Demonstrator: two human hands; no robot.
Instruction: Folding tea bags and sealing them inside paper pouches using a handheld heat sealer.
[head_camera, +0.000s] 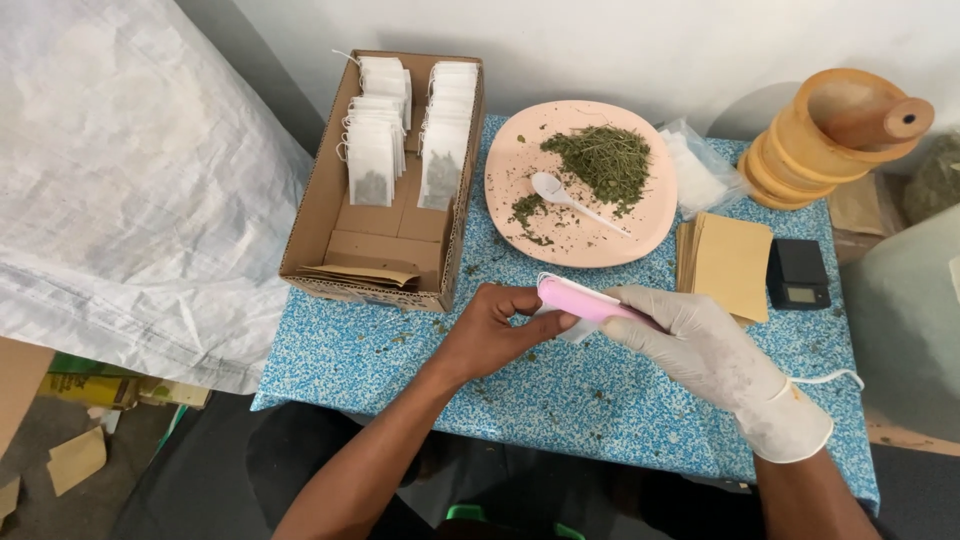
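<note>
The bare left hand (497, 330) pinches a small white paper sachet (572, 328) between thumb and fingers, closed on its edge; the right hand (700, 345), in a white glove, is wrapped around a slim pink and white handheld sealer (585, 299), which is clamped across the top of that same sachet; both hands meet just above the blue speckled tabletop (560, 390), near its middle.

Behind the hands sits a round pink plate (520, 165) bearing a heap of dried green herb (600, 160) and a white plastic spoon (570, 197) lying on its side; to the left stands an open brown cardboard box (385, 245) holding two rows of filled white sachets (375, 150), upright and packed close; to the right lies a stack of tan paper envelopes (727, 262), with a small black pocket scale (798, 273) just beside it; a stack of wooden bowls (825, 135), tilted, rests at the far right corner; a clear plastic bag (700, 170) lies between plate and bowls.
</note>
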